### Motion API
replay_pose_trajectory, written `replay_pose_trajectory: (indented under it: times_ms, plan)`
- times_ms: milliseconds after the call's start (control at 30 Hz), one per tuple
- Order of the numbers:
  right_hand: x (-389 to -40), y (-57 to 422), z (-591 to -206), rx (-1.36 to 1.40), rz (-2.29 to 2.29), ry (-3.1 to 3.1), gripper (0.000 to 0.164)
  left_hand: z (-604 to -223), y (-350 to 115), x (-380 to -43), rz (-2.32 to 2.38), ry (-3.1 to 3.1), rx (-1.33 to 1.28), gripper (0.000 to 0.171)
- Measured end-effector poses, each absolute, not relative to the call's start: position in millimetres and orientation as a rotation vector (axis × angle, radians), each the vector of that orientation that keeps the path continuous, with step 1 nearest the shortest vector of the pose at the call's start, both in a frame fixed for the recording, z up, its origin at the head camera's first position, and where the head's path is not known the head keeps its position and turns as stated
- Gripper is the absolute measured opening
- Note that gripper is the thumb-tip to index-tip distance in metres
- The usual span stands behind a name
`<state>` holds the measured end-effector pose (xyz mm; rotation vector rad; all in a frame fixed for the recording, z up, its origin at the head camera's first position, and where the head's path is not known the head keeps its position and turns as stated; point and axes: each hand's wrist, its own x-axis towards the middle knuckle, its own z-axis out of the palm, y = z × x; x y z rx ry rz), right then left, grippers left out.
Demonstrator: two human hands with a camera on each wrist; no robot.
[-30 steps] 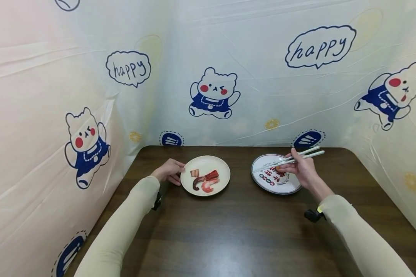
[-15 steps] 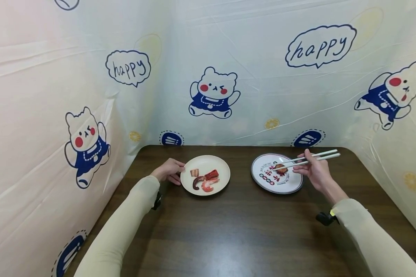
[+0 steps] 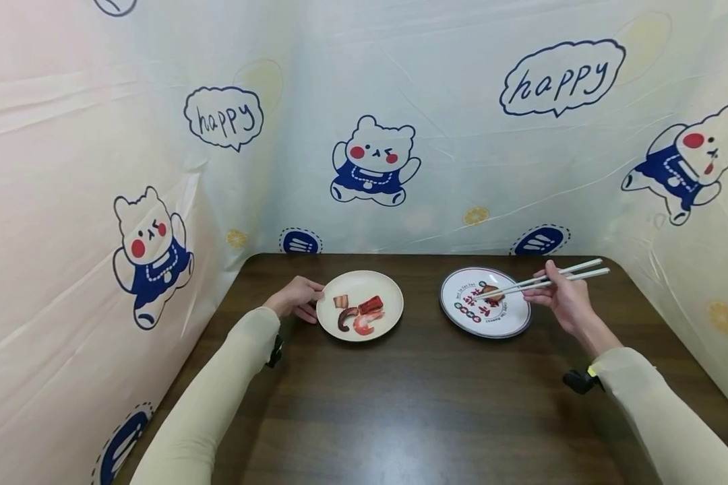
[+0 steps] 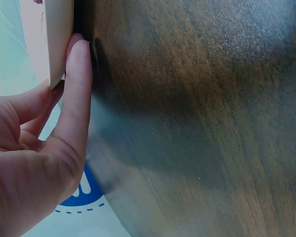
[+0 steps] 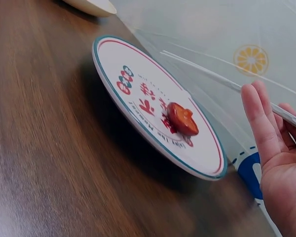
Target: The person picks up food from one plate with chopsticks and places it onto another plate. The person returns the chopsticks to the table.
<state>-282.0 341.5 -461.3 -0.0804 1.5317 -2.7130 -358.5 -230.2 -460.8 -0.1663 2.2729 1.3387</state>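
My left hand (image 3: 300, 301) holds the left rim of a cream plate (image 3: 391, 316) that carries several pieces of food (image 3: 358, 313). In the left wrist view a finger (image 4: 76, 94) lies along the cream plate's rim (image 4: 52, 44). My right hand (image 3: 559, 291) grips a pair of white chopsticks (image 3: 540, 281). Their tips hover over a patterned plate (image 3: 497, 327), where a red-brown piece of food (image 3: 491, 292) lies. In the right wrist view the piece (image 5: 182, 119) rests on the patterned plate (image 5: 138, 79), free of the chopsticks (image 5: 212, 76).
The dark wooden table (image 3: 412, 404) is walled on three sides by a printed plastic sheet (image 3: 376, 135) that stands close behind both plates. The table's near half holds only my sleeved forearms.
My right hand has drawn back to the right with the chopsticks, uncovering the patterned plate and the food piece lying on it. The left hand has not moved.
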Motion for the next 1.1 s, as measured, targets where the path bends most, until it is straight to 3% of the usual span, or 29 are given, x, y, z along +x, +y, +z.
replay_pose_trajectory:
  times_ms: [1100]
  plan:
    - [-275.1, 365.3, -475.0, -0.123, -2.793, 1.600, 0.031, -459.3, -230.9, -359.4, 1.346, 2.255, -0.175, 0.042]
